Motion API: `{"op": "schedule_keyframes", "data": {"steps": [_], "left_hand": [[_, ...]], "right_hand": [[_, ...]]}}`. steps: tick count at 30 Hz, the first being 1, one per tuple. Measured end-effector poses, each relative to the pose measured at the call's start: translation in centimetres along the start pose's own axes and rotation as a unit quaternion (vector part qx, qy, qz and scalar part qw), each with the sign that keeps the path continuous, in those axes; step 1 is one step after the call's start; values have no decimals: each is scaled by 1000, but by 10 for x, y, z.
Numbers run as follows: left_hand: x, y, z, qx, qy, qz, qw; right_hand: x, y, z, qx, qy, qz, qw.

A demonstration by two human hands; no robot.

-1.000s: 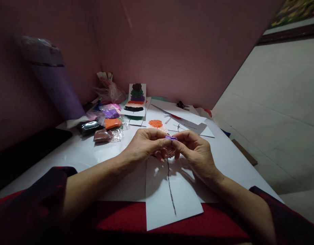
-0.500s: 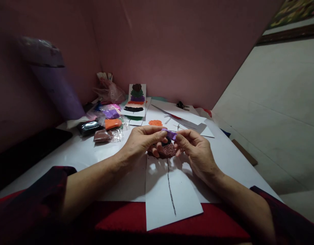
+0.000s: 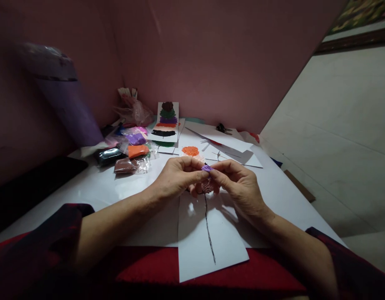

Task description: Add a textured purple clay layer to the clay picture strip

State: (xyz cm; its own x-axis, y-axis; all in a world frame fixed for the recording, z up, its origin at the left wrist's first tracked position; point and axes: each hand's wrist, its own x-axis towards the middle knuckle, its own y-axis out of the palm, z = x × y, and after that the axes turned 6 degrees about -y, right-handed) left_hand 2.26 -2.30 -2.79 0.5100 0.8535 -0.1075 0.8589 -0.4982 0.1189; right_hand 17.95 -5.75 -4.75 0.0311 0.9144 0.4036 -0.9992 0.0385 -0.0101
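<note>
1. Purple clay (image 3: 206, 168), a small lump, is pinched between the fingertips of the left hand (image 3: 176, 178) and the right hand (image 3: 241, 187) at the middle of the frame; each grip is pressed together on it.
2. Just beneath the lump, a reddish-brown clay shape (image 3: 207, 186) is seen on a white sheet (image 3: 211, 233), above a dark drawn line (image 3: 208, 227).
3. The soft lump could be squashed or torn if it is pinched too hard, and bits could be dropped onto the shape below and stuck there.
4. The finished ridges of the shape could be flattened by the lower fingers, which are held very near it.
5. Bags of clay (image 3: 130, 152) in several colours are kept at the left centre of the table (image 3: 95, 187).
6. A card with colour bands (image 3: 166, 121) and an orange clay piece (image 3: 190, 151) are set behind the hands, well apart from them; nothing is placed between hands and sheet.
</note>
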Motion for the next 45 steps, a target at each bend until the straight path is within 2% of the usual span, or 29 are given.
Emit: {"op": "schedule_keyframes", "data": {"steps": [4,8,11,15,18,25,27,31,33,36,38,42,45], "left_hand": [[2,0,1,-23,0,-51,998],[3,-4,3,-88,39,-103,990],[2,-6,2,-101,40,-87,990],[3,-6,3,-79,5,-29,996],[3,-5,5,-43,2,22,999],[7,-4,9,1,36,15,999],[8,-3,9,1,30,-4,1000],[6,-3,7,-30,21,-85,996],[5,-5,4,-55,26,-98,993],[4,-7,2,-68,20,-81,994],[4,-7,3,-62,15,-61,996],[6,-5,7,-21,11,13,1000],[5,-3,7,-1,20,29,999]], "right_hand": [[1,-2,-2,19,-2,-35,999],[4,-6,-7,54,16,-101,993],[4,-7,-9,59,40,-104,992],[1,-4,-5,63,21,-41,997],[-1,-2,-2,43,-1,0,999],[-1,1,0,-4,-4,-2,1000],[-1,0,0,4,0,-12,1000],[1,-3,-3,36,1,-65,997],[3,-5,-6,46,14,-93,995],[4,-6,-8,45,30,-100,994],[3,-5,-7,47,25,-75,996],[0,-1,-2,51,12,0,999],[-1,0,0,30,-2,5,1000]]}}
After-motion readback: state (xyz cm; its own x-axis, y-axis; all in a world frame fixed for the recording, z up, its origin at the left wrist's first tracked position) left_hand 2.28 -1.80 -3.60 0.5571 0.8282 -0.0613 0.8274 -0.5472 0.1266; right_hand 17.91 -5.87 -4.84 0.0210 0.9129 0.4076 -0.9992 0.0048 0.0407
